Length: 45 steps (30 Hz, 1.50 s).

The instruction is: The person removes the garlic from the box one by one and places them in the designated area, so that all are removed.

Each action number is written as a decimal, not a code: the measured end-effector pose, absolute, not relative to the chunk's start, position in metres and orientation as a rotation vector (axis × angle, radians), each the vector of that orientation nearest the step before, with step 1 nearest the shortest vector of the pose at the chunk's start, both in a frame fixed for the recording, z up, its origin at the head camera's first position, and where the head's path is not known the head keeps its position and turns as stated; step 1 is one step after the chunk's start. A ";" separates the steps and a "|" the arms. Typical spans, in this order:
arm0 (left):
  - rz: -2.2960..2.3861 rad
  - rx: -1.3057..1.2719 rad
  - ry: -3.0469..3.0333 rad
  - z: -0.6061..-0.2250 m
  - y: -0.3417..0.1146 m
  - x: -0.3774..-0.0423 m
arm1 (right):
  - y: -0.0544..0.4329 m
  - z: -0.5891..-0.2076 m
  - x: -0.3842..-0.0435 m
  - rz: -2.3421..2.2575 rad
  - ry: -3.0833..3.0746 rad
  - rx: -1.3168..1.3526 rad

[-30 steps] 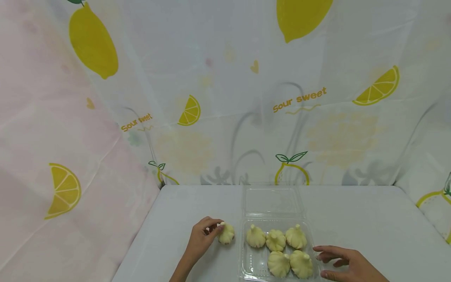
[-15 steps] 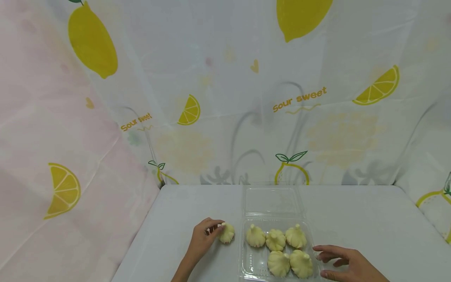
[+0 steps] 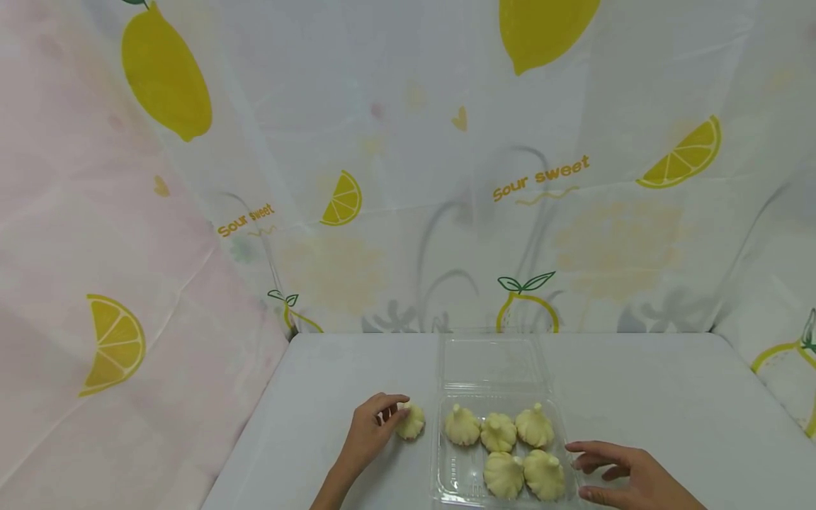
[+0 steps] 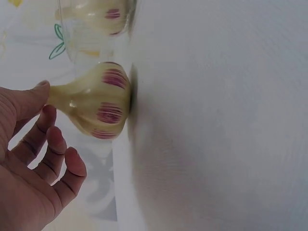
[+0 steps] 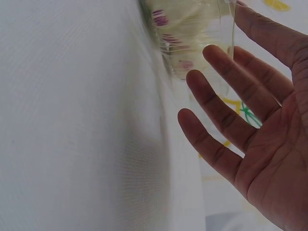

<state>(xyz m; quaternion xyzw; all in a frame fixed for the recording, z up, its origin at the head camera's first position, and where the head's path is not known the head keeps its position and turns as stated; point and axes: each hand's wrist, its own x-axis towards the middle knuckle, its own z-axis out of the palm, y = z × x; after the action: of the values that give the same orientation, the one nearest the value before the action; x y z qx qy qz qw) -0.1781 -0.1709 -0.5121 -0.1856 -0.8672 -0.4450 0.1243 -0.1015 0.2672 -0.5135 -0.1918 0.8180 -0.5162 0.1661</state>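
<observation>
My left hand pinches the stem of a garlic bulb between thumb and forefinger. The bulb is pale yellow with purple streaks, and its base is down at the white table, left of a clear plastic box. In the head view this bulb is partly covered by the fingertips. Inside the clear box sit several similar garlic bulbs, stems up. At the box's right side, my right hand has its fingers spread and relaxed, with thumb and fingertips beside the rim.
The box's lid is folded back flat toward the rear of the white table. A cloth backdrop printed with lemons stands behind the table, and another pinkish side rises at the left.
The left fingers have shifted very slightly to the right at the garlic's stem. The bulb, the box and the right hand look much the same.
</observation>
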 end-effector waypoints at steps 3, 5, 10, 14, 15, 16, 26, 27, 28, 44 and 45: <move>-1.284 -0.557 -2.528 -0.509 -0.170 -0.177 | 0.267 -0.513 -0.102 -1.468 2.336 -0.555; -1.284 -0.573 -2.521 -0.507 -0.169 -0.175 | 0.266 -0.512 -0.102 -1.471 2.335 -0.562; -1.297 -0.622 -2.501 -0.504 -0.167 -0.172 | 0.267 -0.512 -0.101 -1.472 2.342 -0.571; -1.298 -0.652 -2.483 -0.500 -0.164 -0.169 | 0.267 -0.513 -0.100 -1.465 2.360 -0.597; -1.297 -0.657 -2.480 -0.499 -0.163 -0.168 | 0.267 -0.514 -0.100 -1.463 2.364 -0.604; -1.294 -0.663 -2.476 -0.498 -0.163 -0.168 | 0.267 -0.514 -0.100 -1.462 2.367 -0.607; -1.317 -0.776 -2.438 -0.488 -0.153 -0.161 | 0.268 -0.512 -0.102 -1.458 2.382 -0.614; -1.321 -0.784 -2.439 -0.488 -0.152 -0.161 | 0.268 -0.513 -0.102 -1.451 2.388 -0.615; -1.326 -0.792 -2.439 -0.488 -0.152 -0.160 | 0.268 -0.513 -0.102 -1.451 2.387 -0.613; -1.322 -0.943 -2.437 -0.491 -0.131 -0.155 | 0.269 -0.513 -0.104 -1.456 2.362 -0.582; -1.319 -0.961 -2.428 -0.491 -0.130 -0.155 | 0.269 -0.514 -0.104 -1.456 2.362 -0.585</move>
<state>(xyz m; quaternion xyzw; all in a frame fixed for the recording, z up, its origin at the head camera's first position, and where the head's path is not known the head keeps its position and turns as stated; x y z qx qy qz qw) -0.1551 -0.1295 -0.4905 -0.3266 -0.8250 -0.4483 0.1080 -0.1036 0.2690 -0.5137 -0.2039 0.8231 -0.5076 0.1524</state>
